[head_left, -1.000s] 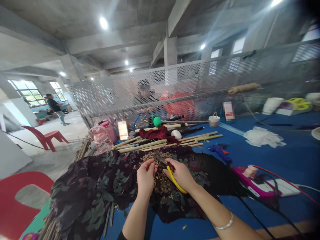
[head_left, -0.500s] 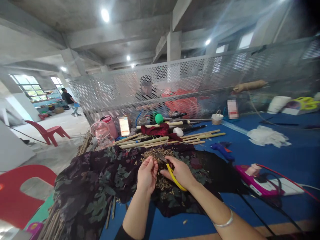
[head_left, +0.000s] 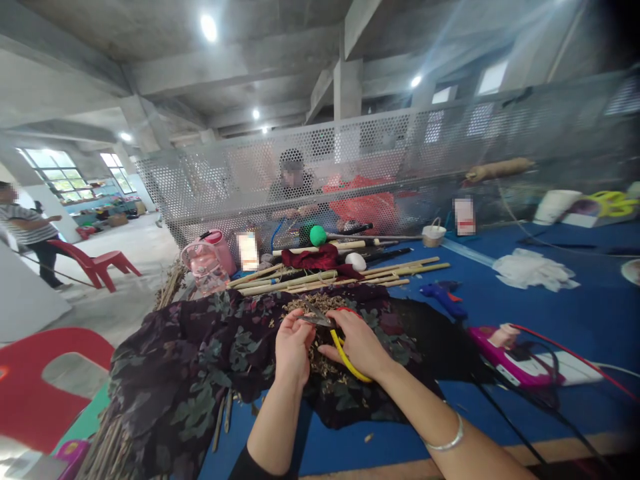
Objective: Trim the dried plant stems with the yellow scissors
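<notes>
The right hand (head_left: 357,341) grips yellow-handled shears (head_left: 341,349) whose blades meet the left hand (head_left: 293,343) just beside it, fingertips pressed together there, over the dried-chip pile (head_left: 320,304) on the floral cloth (head_left: 200,360).

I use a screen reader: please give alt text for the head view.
A right hand holds yellow-handled scissors, their blades at the left hand, above a pile of dry cuttings on dark floral cloth. Bamboo sticks lie behind.

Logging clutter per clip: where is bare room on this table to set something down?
Bare blue tabletop lies between the white cloth, glue gun and pink device, and near, below the floral cloth. Crowded: that cloth around left hand, right hand and scissors; bamboo sticks behind.
</notes>
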A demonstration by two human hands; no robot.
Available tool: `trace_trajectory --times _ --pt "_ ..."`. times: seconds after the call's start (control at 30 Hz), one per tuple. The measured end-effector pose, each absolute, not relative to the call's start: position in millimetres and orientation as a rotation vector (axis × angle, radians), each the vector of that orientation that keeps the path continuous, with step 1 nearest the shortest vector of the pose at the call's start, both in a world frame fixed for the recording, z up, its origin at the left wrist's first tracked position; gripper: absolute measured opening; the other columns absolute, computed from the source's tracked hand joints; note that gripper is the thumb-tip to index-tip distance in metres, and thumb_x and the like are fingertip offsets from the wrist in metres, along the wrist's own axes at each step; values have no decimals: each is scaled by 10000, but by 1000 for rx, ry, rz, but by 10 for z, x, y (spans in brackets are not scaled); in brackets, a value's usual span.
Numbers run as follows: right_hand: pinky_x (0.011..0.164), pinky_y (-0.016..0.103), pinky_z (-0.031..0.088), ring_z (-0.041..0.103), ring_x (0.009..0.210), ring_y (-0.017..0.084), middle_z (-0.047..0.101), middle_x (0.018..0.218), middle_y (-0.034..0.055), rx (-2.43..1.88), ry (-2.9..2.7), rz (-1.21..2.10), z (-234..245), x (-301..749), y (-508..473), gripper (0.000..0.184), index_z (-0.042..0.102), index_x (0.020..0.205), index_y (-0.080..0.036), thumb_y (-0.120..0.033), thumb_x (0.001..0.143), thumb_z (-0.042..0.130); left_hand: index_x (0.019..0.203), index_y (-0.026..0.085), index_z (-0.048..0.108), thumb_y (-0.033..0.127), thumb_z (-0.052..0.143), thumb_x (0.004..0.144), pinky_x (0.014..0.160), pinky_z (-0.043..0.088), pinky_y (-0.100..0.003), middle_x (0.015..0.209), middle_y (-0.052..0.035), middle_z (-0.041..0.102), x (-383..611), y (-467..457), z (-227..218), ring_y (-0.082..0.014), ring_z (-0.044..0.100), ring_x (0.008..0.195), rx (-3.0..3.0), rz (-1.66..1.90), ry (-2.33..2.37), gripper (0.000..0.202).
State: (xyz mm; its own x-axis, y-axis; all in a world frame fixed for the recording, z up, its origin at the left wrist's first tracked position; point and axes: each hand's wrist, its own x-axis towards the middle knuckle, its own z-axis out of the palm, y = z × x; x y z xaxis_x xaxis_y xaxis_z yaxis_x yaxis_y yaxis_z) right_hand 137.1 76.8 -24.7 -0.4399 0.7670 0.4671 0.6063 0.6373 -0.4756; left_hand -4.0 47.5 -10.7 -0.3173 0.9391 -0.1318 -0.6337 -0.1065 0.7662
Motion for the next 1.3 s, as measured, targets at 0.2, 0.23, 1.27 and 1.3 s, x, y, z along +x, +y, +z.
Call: trace_trajectory --times 0.2,0.23,1.27,1.3 --pt "785 358 439 541 876 232 572 921 79 -1028 -2220 252 -227 1389 776 531 523 1106 -176 -417 667 700 816 186 441 176 751 518 607 422 -171 666 38 629 -27 479 -144 -62 581 579 526 1712 916 430" --pt "777 354 441 542 866 229 571 911 76 -1026 -2219 246 -222 1392 774 517 528 1102 -179 -418 675 693 807 185 439 183 752 519 604 418 -172 659 38 628 -27 479 -150 -64 578 576 542 1710 923 425" --pt "804 274 460 618 886 195 661 950 56 -1152 -2200 427 -337 1414 813 377 600 1053 -220 -124 693 544 670 203 336 224 651 618 587 383 -178 593 84 442 -75 490 -208 -57 454 549 828 1793 1125 320" --pt "802 268 458 619 884 191 662 949 52 -1158 -2207 435 -339 1416 818 380 600 1052 -223 -119 691 539 671 203 337 226 649 619 588 386 -181 595 82 445 -76 491 -213 -59 459 551 829 1795 1125 317"
